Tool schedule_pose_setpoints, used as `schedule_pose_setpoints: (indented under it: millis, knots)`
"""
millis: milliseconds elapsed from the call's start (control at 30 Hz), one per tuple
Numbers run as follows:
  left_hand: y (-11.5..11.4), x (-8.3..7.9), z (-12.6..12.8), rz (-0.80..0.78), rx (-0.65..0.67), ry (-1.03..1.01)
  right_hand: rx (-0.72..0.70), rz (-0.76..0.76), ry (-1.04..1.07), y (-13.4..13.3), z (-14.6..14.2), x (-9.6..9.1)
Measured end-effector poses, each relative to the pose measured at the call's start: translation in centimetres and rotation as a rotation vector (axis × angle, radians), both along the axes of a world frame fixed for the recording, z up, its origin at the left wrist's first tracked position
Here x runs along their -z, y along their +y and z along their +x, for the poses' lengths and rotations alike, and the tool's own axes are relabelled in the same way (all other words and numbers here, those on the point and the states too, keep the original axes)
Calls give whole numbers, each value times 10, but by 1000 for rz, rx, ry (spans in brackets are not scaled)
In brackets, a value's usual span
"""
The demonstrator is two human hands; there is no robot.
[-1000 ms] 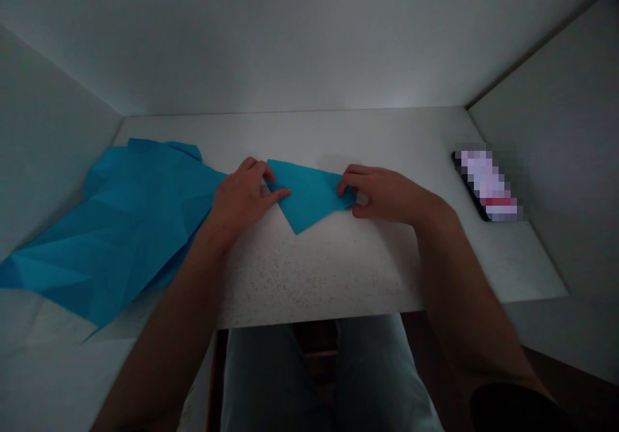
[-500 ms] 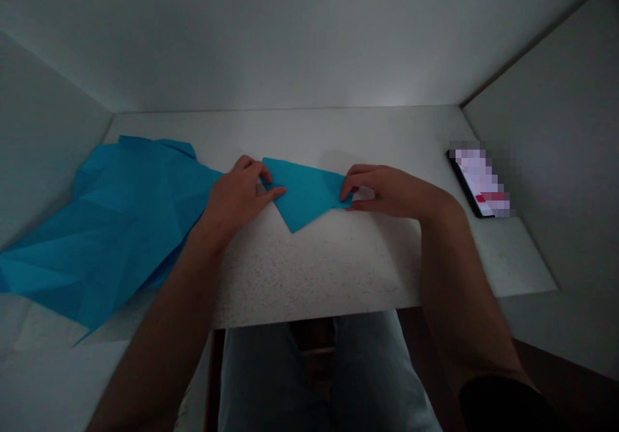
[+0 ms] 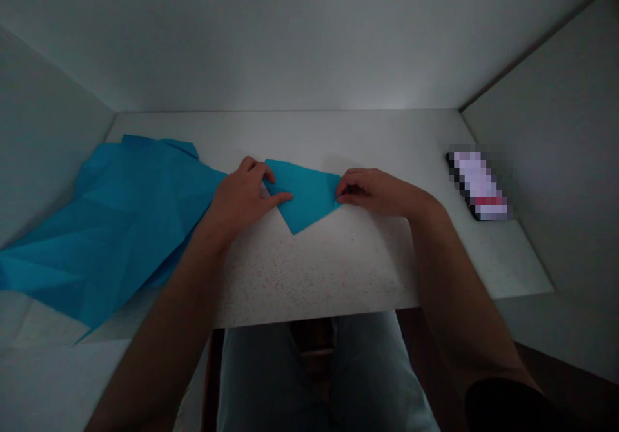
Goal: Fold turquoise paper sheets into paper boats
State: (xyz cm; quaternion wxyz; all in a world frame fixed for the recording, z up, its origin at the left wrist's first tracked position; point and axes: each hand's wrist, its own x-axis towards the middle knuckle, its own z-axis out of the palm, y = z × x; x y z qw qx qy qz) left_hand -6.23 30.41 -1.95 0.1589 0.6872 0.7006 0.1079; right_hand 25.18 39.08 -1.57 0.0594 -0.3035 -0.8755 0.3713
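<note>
A small folded sheet of blue paper point(image 3: 307, 196) lies on the white tabletop, with one pointed corner towards me. My left hand point(image 3: 244, 190) holds its left edge down, the fingers curled at the upper corner and the thumb stretched over the paper. At the right end, my right hand point(image 3: 370, 190) pinches the corner between thumb and fingers, where a small fold shows. The fingertips partly hide that corner. Behind my left wrist spreads a large creased blue paper point(image 3: 130, 206), whose right tip reaches my left hand.
A phone point(image 3: 478, 184) with a lit, blurred screen lies at the right of the tabletop point(image 3: 309, 277). White walls point(image 3: 290, 39) close in the back and both sides. My legs point(image 3: 372, 367) are below the front edge.
My right hand has moved slightly left, bringing the right corner of the small paper inward. The left thumb reaches a little further over the paper.
</note>
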Motion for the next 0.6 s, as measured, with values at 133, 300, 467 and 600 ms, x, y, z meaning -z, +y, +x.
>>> schedule_pose_setpoints:
  millis: [133, 300, 467, 600]
  knots:
    - [0, 1, -1, 12, -1, 1, 46, 4, -12, 0, -1, 4]
    - [6, -1, -10, 58, 30, -74, 186, 96, -37, 2, 2, 5]
    - [10, 4, -22, 88, 27, -174, 242, 164, -55, 8, 4, 10]
    - [11, 13, -29, 117, -48, -190, 243, 180, -64, 10, 4, 11]
